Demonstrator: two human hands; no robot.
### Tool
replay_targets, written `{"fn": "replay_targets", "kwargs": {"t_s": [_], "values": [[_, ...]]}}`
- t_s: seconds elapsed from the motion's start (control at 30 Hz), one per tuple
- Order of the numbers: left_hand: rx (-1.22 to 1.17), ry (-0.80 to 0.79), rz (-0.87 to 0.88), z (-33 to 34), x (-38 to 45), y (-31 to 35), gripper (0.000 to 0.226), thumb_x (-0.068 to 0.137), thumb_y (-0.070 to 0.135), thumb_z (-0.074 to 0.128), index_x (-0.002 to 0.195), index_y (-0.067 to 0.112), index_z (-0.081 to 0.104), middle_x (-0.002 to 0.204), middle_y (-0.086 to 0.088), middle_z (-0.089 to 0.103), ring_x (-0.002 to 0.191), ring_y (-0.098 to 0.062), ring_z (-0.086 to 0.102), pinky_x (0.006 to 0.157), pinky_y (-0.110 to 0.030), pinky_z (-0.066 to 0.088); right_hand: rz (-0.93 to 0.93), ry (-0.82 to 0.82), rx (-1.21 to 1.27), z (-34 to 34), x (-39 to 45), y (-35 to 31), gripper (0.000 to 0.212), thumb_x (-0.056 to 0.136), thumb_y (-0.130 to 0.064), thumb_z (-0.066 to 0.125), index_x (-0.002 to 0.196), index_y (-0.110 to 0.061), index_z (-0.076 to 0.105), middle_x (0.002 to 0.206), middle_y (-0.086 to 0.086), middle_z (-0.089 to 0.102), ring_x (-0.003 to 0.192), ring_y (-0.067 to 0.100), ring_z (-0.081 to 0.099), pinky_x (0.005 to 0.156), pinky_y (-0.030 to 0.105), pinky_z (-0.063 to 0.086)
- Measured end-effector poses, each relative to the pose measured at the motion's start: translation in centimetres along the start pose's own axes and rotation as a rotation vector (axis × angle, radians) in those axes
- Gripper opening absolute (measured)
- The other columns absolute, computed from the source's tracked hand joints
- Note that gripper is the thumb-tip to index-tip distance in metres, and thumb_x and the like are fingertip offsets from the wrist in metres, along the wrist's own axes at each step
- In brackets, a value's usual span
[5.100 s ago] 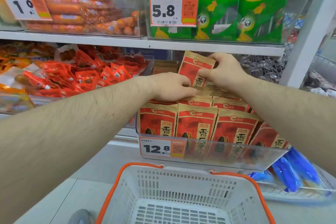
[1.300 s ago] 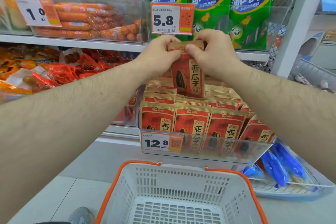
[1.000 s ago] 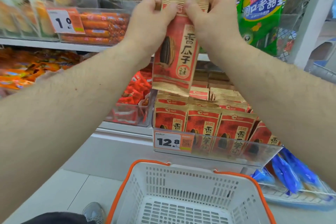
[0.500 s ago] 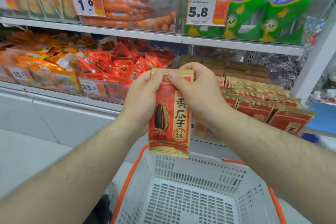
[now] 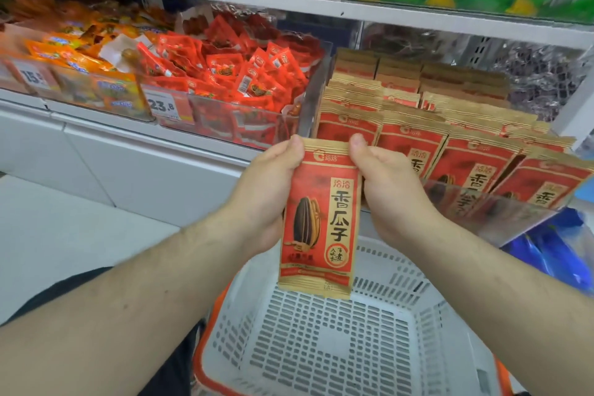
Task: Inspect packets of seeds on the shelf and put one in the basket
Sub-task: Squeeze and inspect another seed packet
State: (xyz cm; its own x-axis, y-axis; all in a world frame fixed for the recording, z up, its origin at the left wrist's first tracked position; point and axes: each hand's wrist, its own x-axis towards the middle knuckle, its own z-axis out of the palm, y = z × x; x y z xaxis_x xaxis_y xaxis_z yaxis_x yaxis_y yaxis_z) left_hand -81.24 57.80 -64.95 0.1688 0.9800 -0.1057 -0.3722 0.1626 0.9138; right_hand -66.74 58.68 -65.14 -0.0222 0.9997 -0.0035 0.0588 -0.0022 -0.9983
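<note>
A red and gold packet of sunflower seeds [image 5: 321, 222] hangs upright, face toward me, above the far rim of the white basket [image 5: 324, 354]. My left hand [image 5: 266, 199] pinches its top left corner and my right hand [image 5: 390, 190] pinches its top right corner. Behind my hands, rows of the same seed packets [image 5: 450, 125] stand in a clear bin on the shelf.
Left of the seed bin is a clear bin of small red snack packets [image 5: 231, 74], then orange packets [image 5: 80, 55]. The shelf above [image 5: 289, 6] carries sausages and green bags. Blue packets [image 5: 553, 251] lie low at the right. The basket has an orange rim.
Both hands have lowered the packet from in front of the upper shelf toward the basket. The packet stays upright, pinched at its top corners.
</note>
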Motion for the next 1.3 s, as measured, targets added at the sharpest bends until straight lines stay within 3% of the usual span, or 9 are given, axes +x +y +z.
{"fn": "replay_targets", "kwargs": {"t_s": [0.13,0.23,0.33,0.53,0.63,0.87,1.0,1.1,1.3], "values": [[-0.002,0.043,-0.041,-0.2,-0.1,-0.3,0.041,0.106,0.036,0.038,0.117,0.007,0.066,0.106,-0.017,0.074,0.094,-0.030,0.073,0.081,-0.043,0.061,0.062,-0.059,-0.032,-0.2,-0.2,0.6,0.059,0.102,-0.047,0.042,0.105,0.007,0.067,0.093,0.019,0.075,0.093,0.036,0.072,0.095,0.052,0.052],[-0.011,0.063,-0.050,-0.3,0.1,-0.4,0.044,0.107,0.037,0.037,0.124,0.006,0.064,0.110,-0.018,0.073,0.101,-0.034,0.071,0.086,-0.047,0.059,0.068,-0.089,-0.083,-0.2,-0.6,1.1,0.061,0.102,-0.048,0.040,0.104,0.007,0.067,0.094,0.019,0.075,0.093,0.039,0.071,0.092,0.056,0.053],[-0.005,0.054,-0.060,-0.2,-0.1,-0.4,0.043,0.107,0.036,0.036,0.118,0.007,0.066,0.106,-0.017,0.074,0.093,-0.032,0.073,0.079,-0.045,0.061,0.025,-0.058,-0.109,-0.2,-1.1,1.4,0.059,0.104,-0.041,0.041,0.099,0.013,0.063,0.093,0.027,0.072,0.091,0.048,0.067,0.086,0.064,0.052],[-0.036,0.096,-0.069,-0.2,0.0,-0.3,0.042,0.107,0.037,0.037,0.118,0.007,0.065,0.106,-0.019,0.074,0.093,-0.033,0.073,0.077,-0.046,0.061,0.027,-0.152,-0.112,-0.7,-1.8,1.4,0.060,0.103,-0.041,0.041,0.089,0.012,0.066,0.082,0.024,0.072,0.066,0.029,0.067,0.060,0.036,0.054],[-0.066,0.128,-0.069,-0.3,0.1,0.1,0.040,0.107,0.037,0.038,0.112,0.010,0.067,0.099,-0.018,0.074,0.083,-0.030,0.073,0.071,-0.045,0.062,0.031,-0.186,-0.167,-0.6,-2.2,1.6,0.063,0.102,-0.042,0.041,0.086,0.012,0.068,0.080,0.023,0.072,0.067,0.033,0.065,0.059,0.035,0.053],[-0.030,0.176,-0.106,-0.5,0.0,0.2,0.040,0.106,0.038,0.040,0.120,0.008,0.063,0.107,-0.021,0.073,0.096,-0.037,0.072,0.073,-0.051,0.061,0.047,-0.191,-0.231,-0.3,-2.5,1.9,0.061,0.102,-0.040,0.043,0.081,0.011,0.067,0.074,0.022,0.071,0.060,0.029,0.061,0.054,0.033,0.050],[-0.060,0.212,-0.105,-0.6,0.0,0.6,0.035,0.106,0.036,0.042,0.112,0.010,0.065,0.097,-0.017,0.075,0.078,-0.030,0.074,0.061,-0.045,0.062,0.060,-0.229,-0.264,-0.2,-2.9,1.9,0.057,0.102,-0.040,0.044,0.068,-0.001,0.069,0.062,0.013,0.069,0.048,0.019,0.059,0.051,0.030,0.049],[-0.048,0.216,-0.123,-0.6,0.0,0.5,0.038,0.105,0.038,0.042,0.111,0.009,0.066,0.096,-0.018,0.075,0.077,-0.030,0.074,0.059,-0.045,0.061,0.049,-0.209,-0.290,0.0,-3.0,2.2,0.056,0.103,-0.037,0.044,0.067,-0.001,0.069,0.061,0.012,0.070,0.046,0.014,0.058,0.050,0.027,0.049],[-0.040,0.290,-0.169,-1.0,0.3,0.6,0.040,0.104,0.042,0.046,0.120,0.010,0.064,0.096,-0.016,0.076,0.073,-0.029,0.074,0.056,-0.045,0.061,0.072,-0.281,-0.278,0.1,-3.2,1.9,0.058,0.102,-0.041,0.041,0.068,-0.004,0.070,0.061,0.015,0.070,0.047,0.020,0.060,0.049,0.028,0.050]]}}
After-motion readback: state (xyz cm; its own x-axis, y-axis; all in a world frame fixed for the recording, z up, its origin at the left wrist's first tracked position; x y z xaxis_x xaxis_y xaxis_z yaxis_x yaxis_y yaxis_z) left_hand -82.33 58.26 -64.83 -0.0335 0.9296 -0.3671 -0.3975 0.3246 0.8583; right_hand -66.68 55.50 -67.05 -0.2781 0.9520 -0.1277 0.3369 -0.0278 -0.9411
